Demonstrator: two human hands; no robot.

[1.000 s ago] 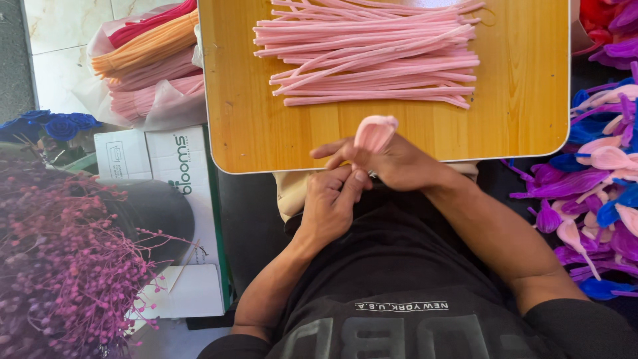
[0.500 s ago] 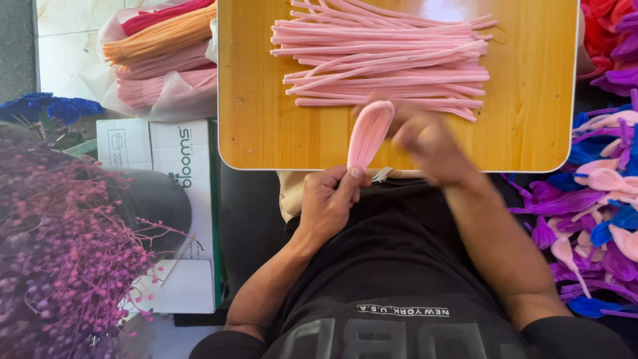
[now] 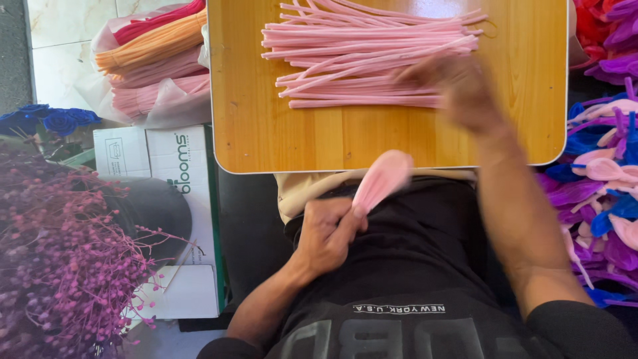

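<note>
- Pipe cleaners [image 3: 372, 56] lie piled on the table [image 3: 266, 126], toward its far edge.
- Right hand [image 3: 458, 86] rests over the pile's right end.
- Left hand [image 3: 329, 233] sits below the table's near edge, pinching a folded petal [image 3: 384, 178].
- Cardboard box [image 3: 159, 166] sits left of the table, wrapped bundles [image 3: 153, 63] behind it.
- Finished petals [image 3: 608, 179] are heaped to the right.

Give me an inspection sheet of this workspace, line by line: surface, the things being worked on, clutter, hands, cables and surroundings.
Surface: wooden board with rounded corners, over the person's lap.
Things in hand: pink petal shape held up near the board's front edge; pile of pink fuzzy stems lying on the board.
Clutter: white cardboard box and bagged stem bundles at left.
Hands: left hand pinches the petal's base; right hand, blurred, is over the stem pile.
Cables: nothing seen.
Surroundings: purple dried flowers and blue roses at left; heap of purple, blue and pink petals at right.
</note>
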